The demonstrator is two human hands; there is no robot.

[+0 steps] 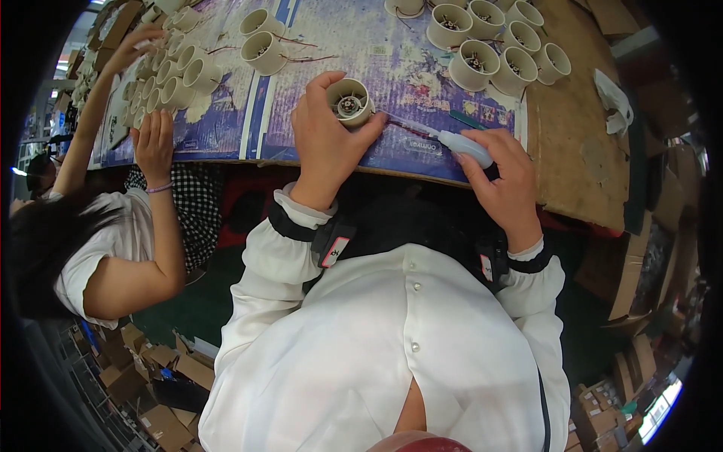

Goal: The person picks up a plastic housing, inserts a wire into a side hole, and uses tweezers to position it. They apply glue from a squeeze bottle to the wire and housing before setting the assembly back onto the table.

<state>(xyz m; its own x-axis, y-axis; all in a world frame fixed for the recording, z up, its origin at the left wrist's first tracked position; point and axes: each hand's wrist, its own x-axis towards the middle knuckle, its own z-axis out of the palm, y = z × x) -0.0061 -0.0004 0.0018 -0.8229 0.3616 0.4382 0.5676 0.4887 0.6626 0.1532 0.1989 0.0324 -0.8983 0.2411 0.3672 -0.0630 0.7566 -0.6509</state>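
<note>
Left hand (325,137) curls round cream cup (351,90) on table (580,143), near edge; right hand (501,169) grips squeeze bottle (465,146), nozzle beside cup. Cup likely light, stiff, smooth; best held by outer wall, off inner parts (349,106). Wires (413,135) trail right, could snag. More cups (474,79) beyond.

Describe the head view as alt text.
The left hand holds a white cylindrical cup; the right hand holds a pale, thin-tipped tool beside it. Similar cups are on the table, with a co-worker at left.
</note>
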